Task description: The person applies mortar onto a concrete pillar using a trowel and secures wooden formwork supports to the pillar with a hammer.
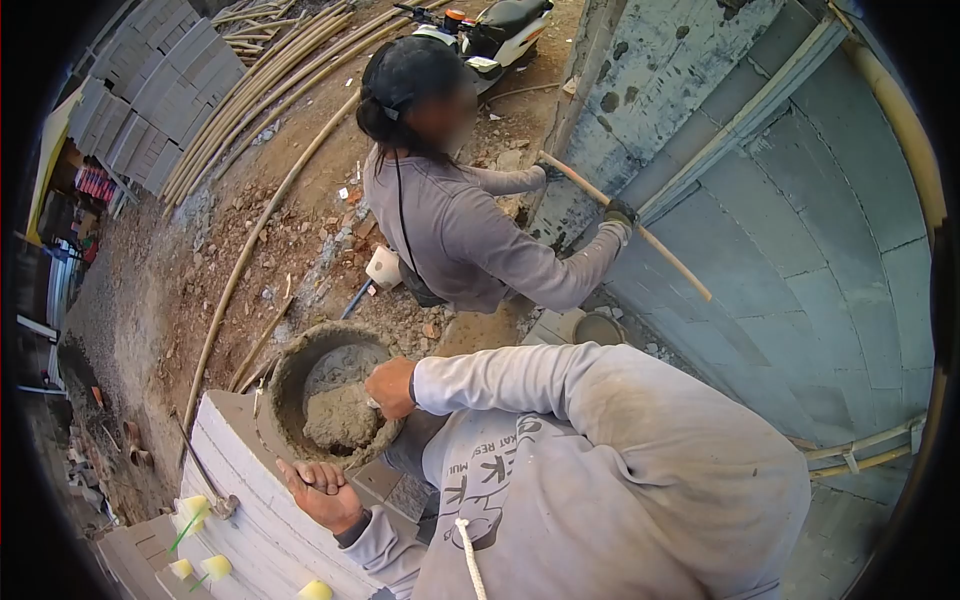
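Note:
My right hand [390, 388] is closed around the handle of a trowel, mostly hidden by the fist, with its blade under a heap of wet mortar [340, 418]. That heap lies inside a round, mortar-crusted bucket [290, 375]. Beside the bucket's near rim, my left hand [328, 497] has its fingers curled in. A thin wire or cord [262, 408] on the bucket's side runs down toward the left hand; whether the fingers grip it is unclear. Pale blocks [225, 450] lie below and left of the bucket.
A co-worker [450, 220] in gloves holds a long wooden stick [660, 250] against the grey block wall [800, 260]. A hammer [222, 500] rests on the blocks. Bamboo poles [255, 100], stacked blocks [165, 80] and a motorcycle [510, 30] stand behind. Another bucket [600, 330] sits near the wall.

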Motion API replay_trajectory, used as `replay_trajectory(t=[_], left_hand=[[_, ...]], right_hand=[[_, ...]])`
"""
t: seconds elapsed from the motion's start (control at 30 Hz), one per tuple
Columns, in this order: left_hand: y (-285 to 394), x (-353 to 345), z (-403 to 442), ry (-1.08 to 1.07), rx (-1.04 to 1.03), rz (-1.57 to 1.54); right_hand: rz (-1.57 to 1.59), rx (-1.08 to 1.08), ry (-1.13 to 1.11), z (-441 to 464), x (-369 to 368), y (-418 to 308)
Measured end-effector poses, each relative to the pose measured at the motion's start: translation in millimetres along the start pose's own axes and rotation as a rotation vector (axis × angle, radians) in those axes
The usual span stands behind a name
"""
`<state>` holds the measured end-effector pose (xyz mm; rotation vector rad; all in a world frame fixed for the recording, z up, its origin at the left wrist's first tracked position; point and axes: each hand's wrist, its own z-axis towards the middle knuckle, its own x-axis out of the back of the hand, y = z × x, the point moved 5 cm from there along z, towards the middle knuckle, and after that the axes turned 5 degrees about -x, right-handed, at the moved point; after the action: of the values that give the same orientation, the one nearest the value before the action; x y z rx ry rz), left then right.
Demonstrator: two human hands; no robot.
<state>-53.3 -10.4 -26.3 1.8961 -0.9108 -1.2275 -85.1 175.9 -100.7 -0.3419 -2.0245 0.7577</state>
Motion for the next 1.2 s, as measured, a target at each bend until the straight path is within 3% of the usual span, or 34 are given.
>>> replay_trajectory(t=[1.2], left_hand=[[2.0, -1.3, 8.5, 0.039, 0.029, 0.033]], right_hand=[[0.012, -0.071, -0.073, 2.6, 14.0, 2.2]])
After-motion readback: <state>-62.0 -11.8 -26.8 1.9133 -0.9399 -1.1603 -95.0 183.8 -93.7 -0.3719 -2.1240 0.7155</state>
